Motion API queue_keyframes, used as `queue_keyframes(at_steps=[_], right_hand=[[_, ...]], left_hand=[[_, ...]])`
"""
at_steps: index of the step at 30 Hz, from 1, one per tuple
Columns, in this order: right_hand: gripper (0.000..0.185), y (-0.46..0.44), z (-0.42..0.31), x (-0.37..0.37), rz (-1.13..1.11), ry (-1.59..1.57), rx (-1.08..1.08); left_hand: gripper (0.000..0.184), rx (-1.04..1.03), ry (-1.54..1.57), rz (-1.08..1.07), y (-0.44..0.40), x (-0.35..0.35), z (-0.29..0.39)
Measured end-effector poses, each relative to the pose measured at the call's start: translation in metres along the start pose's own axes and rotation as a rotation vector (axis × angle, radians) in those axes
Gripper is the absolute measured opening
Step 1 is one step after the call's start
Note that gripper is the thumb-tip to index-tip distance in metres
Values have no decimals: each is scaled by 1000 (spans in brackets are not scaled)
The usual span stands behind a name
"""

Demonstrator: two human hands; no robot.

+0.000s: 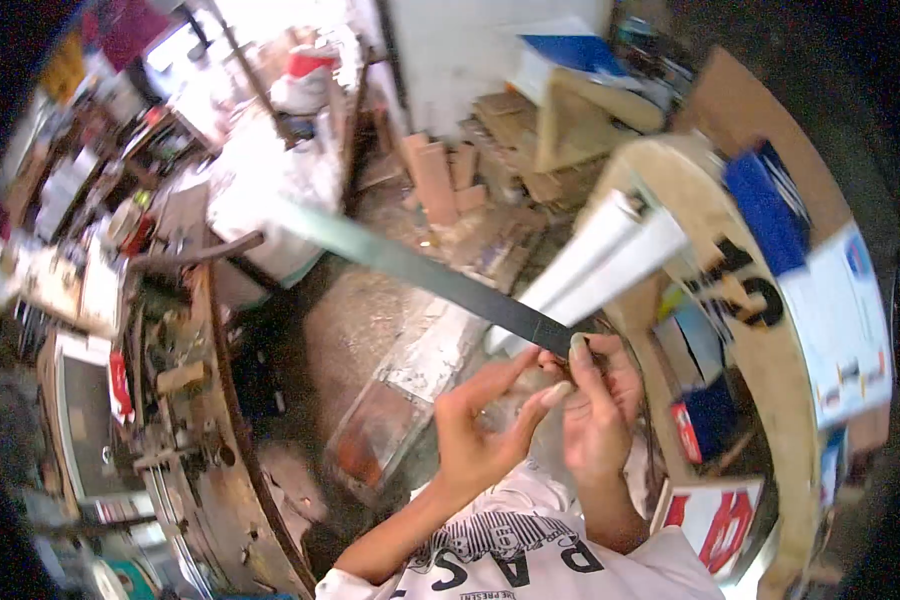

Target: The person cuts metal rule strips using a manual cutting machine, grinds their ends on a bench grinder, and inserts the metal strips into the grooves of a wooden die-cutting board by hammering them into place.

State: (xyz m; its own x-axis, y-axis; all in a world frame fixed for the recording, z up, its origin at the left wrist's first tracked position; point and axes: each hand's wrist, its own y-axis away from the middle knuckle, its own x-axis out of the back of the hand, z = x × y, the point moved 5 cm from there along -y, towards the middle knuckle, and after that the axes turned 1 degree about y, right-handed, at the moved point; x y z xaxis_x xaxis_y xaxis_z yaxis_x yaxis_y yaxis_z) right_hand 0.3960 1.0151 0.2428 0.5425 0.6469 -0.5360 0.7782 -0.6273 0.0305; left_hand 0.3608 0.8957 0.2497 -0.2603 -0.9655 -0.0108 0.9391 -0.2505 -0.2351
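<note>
A long, flat dark strip [450,285] runs up and to the left from my hands, its far end pale and blurred. Its near end lies between the fingers and thumb of my right hand [600,400], in front of my chest. My left hand [485,415] is just to the left, its fingertips at the underside of the strip's near end and its thumb pointing toward my right hand. Whether the left fingertips grip the strip is hard to make out.
A cluttered wooden workbench [210,400] stands on the left. Wood offcuts [435,180] lie ahead on the floor. On the right are a curved wooden panel [770,370], white lengths [600,260] and a blue-and-white box [835,330]. A long board [400,400] lies below the strip.
</note>
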Motion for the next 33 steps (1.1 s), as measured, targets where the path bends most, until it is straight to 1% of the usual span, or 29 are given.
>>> queue_keyframes(at_steps=[1, 2, 4, 5, 6, 7, 8, 10, 11, 12, 14, 16, 18, 19, 20, 22, 24, 26, 28, 30, 31, 32, 33], right_hand=[[10, -5, 24, -14, -107, -106, -87], [8, -11, 38, -37, -94, -182, -195], [14, -26, 68, -69, -195, -325, -250], [14, -33, 84, -86, -242, -331, -292], [13, -39, 98, -99, -242, -387, -372], [13, -47, 110, -114, -250, -440, -454], [13, -52, 122, -130, -308, -435, -514], [21, -63, 143, -164, -522, -239, -541], [26, -73, 161, -171, -642, -43, -440], [24, -79, 161, -191, -691, 132, -384], [21, -98, 192, -208, -790, 251, -402], [17, -120, 215, -222, -860, 281, -426], [13, -144, 231, -232, -961, 485, -304], [9, -157, 242, -235, -929, 520, -359], [9, -168, 252, -241, -947, 522, -357], [9, -190, 278, -264, -962, 599, -324], [9, -199, 296, -301, -976, 644, -364], [9, -208, 327, -351, -1059, 768, -253], [9, -212, 375, -407, -1080, 816, -204], [15, -205, 431, -468, -1141, 891, -66], [19, -193, 453, -502, -1162, 968, 24], [19, -181, 482, -523, -1189, 986, 4], [24, -169, 512, -539, -1282, 1017, 8]], left_hand=[[24, 61, 241, 187, -15, 15, -12], [24, 52, 224, 242, -30, 32, -22], [26, 101, 224, 212, -57, 57, -37], [26, 109, 244, 280, -72, 73, -31], [26, 99, 222, 344, -83, 87, -33], [25, 46, 204, 420, -96, 103, -34], [25, -3, 184, 503, -103, 120, -35], [23, 6, 123, 662, -109, 157, -40], [23, 35, 27, 718, -112, 181, -45], [23, 67, -65, 766, -117, 208, -49], [15, -25, -156, 968, -119, 277, -53], [18, -26, -309, 1156, -107, 358, -58], [18, -85, -450, 1247, -84, 452, -69], [19, -59, -505, 1350, -72, 490, -66], [19, -31, -556, 1447, -60, 530, -64], [23, 7, -785, 1519, -27, 624, -75], [23, 17, -898, 1547, 9, 708, -91], [22, 145, -1053, 1476, 55, 806, -115], [19, 294, -1173, 1440, 57, 839, -113], [17, 486, -1036, 1358, 73, 891, -145], [16, 478, -959, 1361, 85, 913, -163], [15, 485, -880, 1362, 101, 929, -182], [15, 463, -893, 1263, 98, 932, -183]])
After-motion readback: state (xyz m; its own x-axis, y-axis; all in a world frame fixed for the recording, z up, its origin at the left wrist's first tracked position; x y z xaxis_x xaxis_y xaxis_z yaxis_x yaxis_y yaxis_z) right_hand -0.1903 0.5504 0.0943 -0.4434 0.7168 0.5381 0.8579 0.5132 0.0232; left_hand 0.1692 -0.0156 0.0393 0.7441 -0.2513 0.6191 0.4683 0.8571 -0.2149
